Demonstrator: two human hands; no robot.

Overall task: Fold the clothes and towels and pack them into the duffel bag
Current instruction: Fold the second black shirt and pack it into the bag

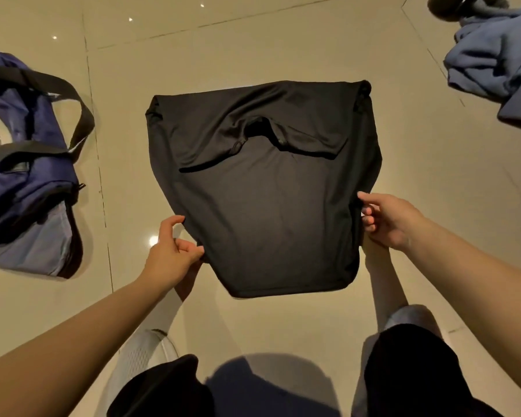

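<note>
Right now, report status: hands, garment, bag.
Left hand and right hand pinch black garment's side edges. Duffel bag left, apart. Blue clothes far right.

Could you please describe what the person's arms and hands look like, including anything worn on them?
Both forearms are bare, with no sleeves in view. The left hand and the right hand wear no gloves, and no rings, watch or bracelets show on the fingers or wrists.
</note>
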